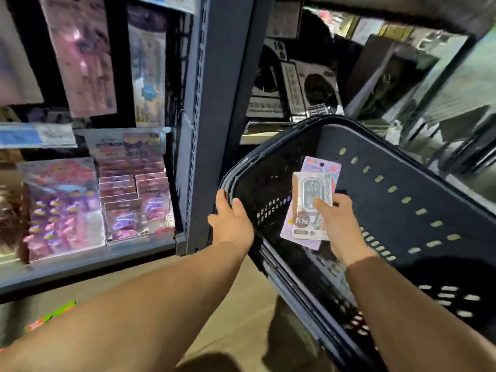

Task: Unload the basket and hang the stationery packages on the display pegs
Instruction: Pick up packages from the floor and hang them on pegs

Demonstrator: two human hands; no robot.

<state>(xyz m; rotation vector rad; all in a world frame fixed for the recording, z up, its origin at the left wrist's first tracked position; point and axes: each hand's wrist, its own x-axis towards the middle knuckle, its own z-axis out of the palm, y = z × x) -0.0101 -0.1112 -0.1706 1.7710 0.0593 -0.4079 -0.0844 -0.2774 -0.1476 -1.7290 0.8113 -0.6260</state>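
A black plastic basket is tilted toward me at the right of the head view. My left hand grips its near-left rim. My right hand is inside the basket and pinches two flat stationery packages: a white one with a clear blister lies on top of a lilac one. The thumb presses on the white package's front. The basket floor below the packages is dark and hard to make out.
A dark blue shelf upright stands just left of the basket. To its left hang pink and purple packages over shelf boxes of small carded items. Dark boxed goods sit on shelves behind the basket. The tan floor lies below.
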